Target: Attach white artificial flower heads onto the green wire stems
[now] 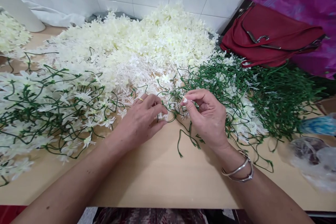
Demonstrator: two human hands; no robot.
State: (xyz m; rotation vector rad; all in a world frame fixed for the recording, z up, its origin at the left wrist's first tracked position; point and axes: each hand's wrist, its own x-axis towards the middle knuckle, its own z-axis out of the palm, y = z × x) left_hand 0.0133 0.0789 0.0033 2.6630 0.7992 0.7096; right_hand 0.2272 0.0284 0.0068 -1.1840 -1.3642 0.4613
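My left hand point(143, 119) rests on the wooden table point(157, 178), fingers curled and pinched on a thin green plastic stem point(183, 136) that trails across the table between both hands. My right hand point(206, 115) is closed too, thumb and forefinger pinching a small white plastic flower piece point(185, 100) at the stem's upper end. A big heap of loose white artificial flowers point(147, 45) lies just beyond both hands. Bare green stems point(275, 98) are piled to the right. Stems with flowers fitted on them point(44, 108) lie to the left.
A red handbag point(267, 38) leans on purple cloth point(309, 3) at the back right. Clear plastic bags point(312, 154) lie at the right table edge. A white cylinder point(18, 7) and white cloth stand at the back left by the tiled wall.
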